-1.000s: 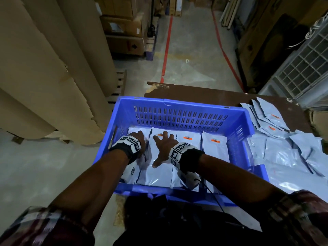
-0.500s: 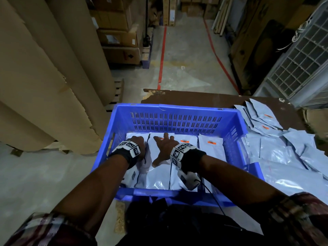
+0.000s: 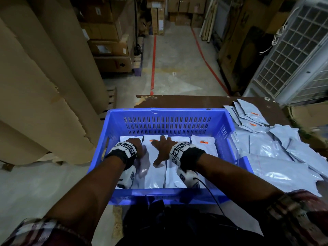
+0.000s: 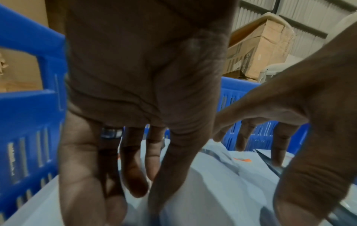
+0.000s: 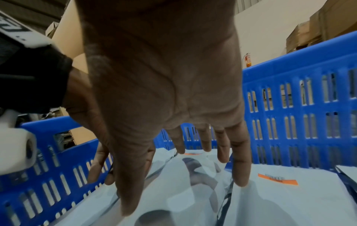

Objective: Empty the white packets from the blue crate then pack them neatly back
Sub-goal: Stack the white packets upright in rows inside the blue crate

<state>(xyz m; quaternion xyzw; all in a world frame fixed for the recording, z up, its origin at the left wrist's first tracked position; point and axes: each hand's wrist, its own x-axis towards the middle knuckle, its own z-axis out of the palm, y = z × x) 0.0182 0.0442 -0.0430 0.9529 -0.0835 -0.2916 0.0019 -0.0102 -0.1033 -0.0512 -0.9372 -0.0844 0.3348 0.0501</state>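
The blue crate (image 3: 159, 110) stands on the table's left end, in front of me. Several white packets (image 3: 204, 148) with orange labels lie side by side across its floor. Both hands are inside it. My left hand (image 3: 138, 150) is at the left end of the row, its fingers (image 4: 135, 175) pointing down and pressing on the packets by the crate's left wall. My right hand (image 3: 162, 148) lies spread flat on the middle packet (image 5: 173, 191), with straight fingers (image 5: 239, 168). Neither hand is closed round anything.
A loose pile of white packets (image 3: 266, 148) covers the brown table (image 3: 195, 101) to the right of the crate. Tall cardboard sheets (image 3: 44, 86) lean at the left. A white grille unit (image 3: 292, 59) stands at the back right, and stacked boxes at the back.
Both hands stay on the same packets, with hardly any movement. The head view has tilted up and shows more of the aisle beyond the table.
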